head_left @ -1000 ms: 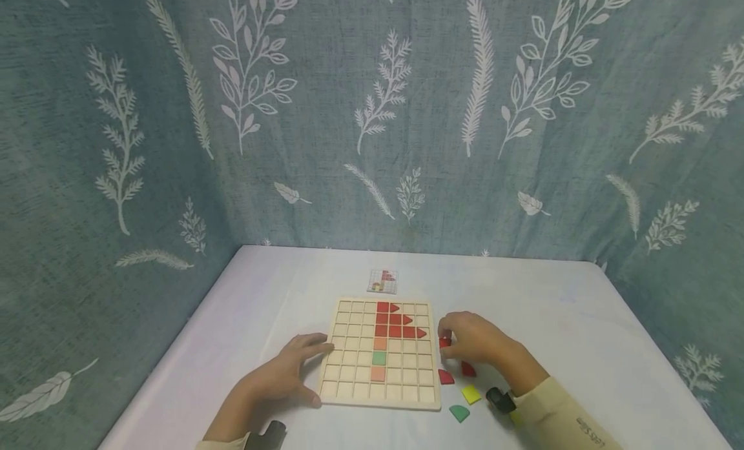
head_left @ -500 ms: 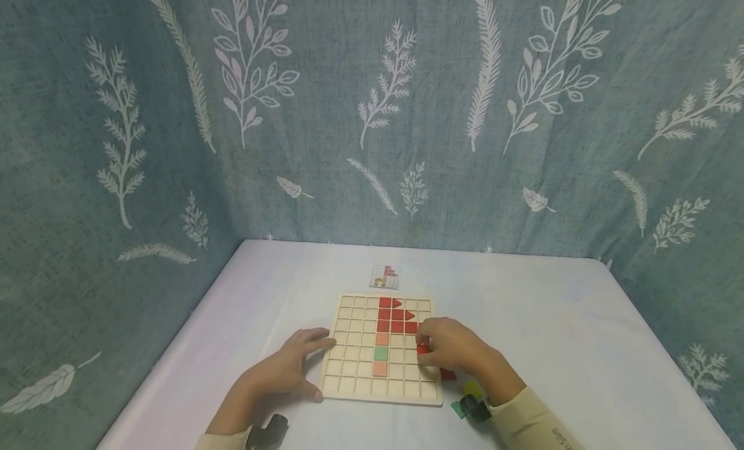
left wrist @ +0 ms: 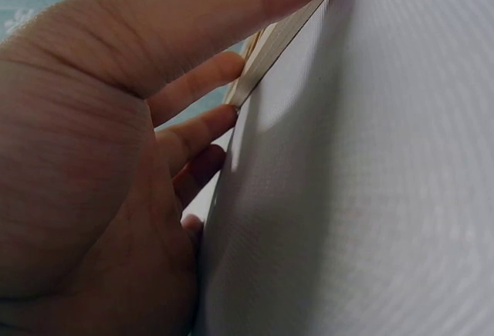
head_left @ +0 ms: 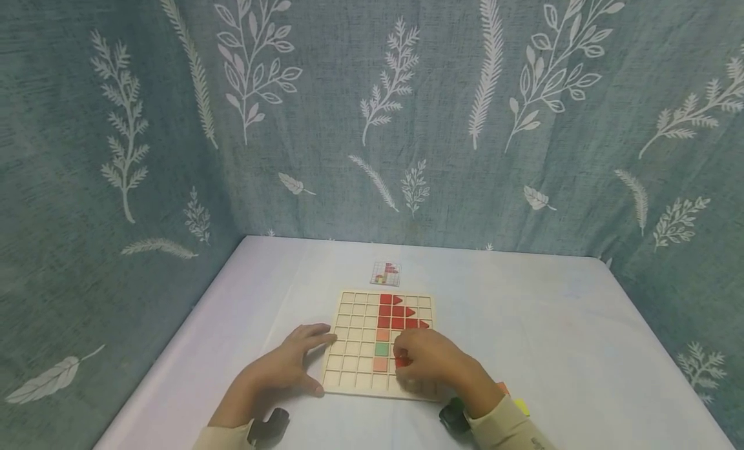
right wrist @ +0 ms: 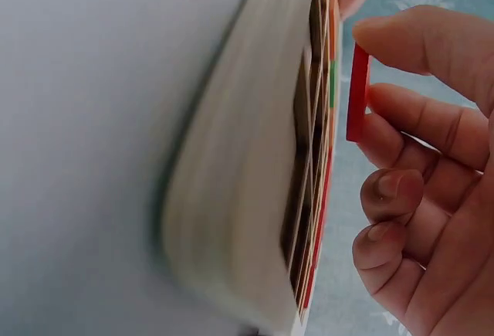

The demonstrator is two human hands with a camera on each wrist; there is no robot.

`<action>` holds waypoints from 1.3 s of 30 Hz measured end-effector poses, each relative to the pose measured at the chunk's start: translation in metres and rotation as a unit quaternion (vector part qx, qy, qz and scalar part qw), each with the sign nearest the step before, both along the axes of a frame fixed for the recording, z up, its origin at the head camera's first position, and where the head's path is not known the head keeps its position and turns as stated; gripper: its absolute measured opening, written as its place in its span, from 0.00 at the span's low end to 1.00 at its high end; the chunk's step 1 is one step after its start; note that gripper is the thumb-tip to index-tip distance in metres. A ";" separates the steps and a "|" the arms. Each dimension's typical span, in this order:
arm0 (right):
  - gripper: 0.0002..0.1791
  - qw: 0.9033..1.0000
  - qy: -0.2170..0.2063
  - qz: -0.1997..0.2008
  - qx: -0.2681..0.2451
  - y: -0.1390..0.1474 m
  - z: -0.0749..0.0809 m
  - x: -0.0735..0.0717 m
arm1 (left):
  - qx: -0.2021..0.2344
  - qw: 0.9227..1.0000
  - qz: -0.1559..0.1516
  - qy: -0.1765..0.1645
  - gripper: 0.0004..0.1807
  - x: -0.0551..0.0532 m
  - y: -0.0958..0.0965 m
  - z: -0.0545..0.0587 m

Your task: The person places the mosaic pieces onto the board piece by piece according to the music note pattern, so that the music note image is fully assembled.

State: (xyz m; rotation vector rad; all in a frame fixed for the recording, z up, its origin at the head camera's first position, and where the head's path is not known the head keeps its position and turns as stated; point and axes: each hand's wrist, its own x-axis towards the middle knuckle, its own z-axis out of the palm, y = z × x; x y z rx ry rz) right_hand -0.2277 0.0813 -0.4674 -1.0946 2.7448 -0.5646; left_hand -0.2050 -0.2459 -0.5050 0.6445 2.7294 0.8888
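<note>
A wooden grid board (head_left: pixel 356 383) lies on the white table. Red square and pointed tiles (head_left: pixel 398 323) form stepped rows in its upper part, with two orange tiles and a green tile (head_left: pixel 381 349) in a column below. My right hand (head_left: pixel 433 358) is over the board's lower right half, pinching a red tile (right wrist: pixel 357 93) between thumb and fingers; the right wrist view shows it edge-on, apart from the board's surface. My left hand (head_left: pixel 289 361) rests at the board's left edge, fingers extended and thumb near the front corner. In the left wrist view, fingertips touch the board's side (left wrist: pixel 266 58).
Behind the board lies a small picture card (head_left: pixel 385 274) with a grid design. Yellow (head_left: pixel 521 407) and orange (head_left: pixel 502 388) tiles peek out beside the right sleeve, which hides part of the table. Leaf-patterned cloth (head_left: pixel 325 114) stands behind the table and along its sides.
My right hand has picked up a red tile from the table beside the board and carried it left over the board. The left hand has stayed at the board's edge.
</note>
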 end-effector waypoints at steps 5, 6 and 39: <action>0.08 1.000 0.002 -0.001 0.006 -0.005 -0.002 0.004 | 0.010 1.000 -0.003 0.001 0.58 0.000 0.001 0.001; 0.08 1.000 -0.001 -0.002 0.007 -0.006 -0.002 0.004 | 0.011 1.000 -0.004 0.002 0.58 0.000 0.001 0.001; 0.13 0.999 0.019 0.029 0.016 -0.033 -0.005 0.021 | 0.014 1.000 -0.013 0.004 0.57 0.000 0.000 0.002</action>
